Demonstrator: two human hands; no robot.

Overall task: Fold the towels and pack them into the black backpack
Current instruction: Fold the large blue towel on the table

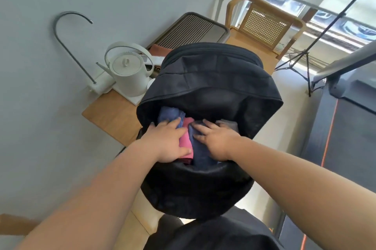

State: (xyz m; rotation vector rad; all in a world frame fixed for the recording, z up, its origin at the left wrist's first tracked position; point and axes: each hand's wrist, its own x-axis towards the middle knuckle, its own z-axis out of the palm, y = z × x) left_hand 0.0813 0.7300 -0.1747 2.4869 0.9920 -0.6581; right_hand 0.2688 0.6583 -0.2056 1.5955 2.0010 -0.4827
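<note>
The black backpack [205,78] stands open on the wooden table, its mouth facing me. Inside lie several folded towels: a blue towel [169,114] at the back left, a pink towel [186,141] in the middle, a dark blue towel [201,155] beside it and a grey towel [227,123] at the right. My left hand [168,141] lies flat with straight fingers on the pink and blue towels. My right hand [215,141] presses on the dark blue towel, fingers spread.
A white kettle [128,70] on its base stands left of the backpack on the wooden table [114,117]. Behind are a ribbed grey tray [191,29] and a wooden chair [264,23]. A black tripod [305,62] and a treadmill [345,117] stand to the right.
</note>
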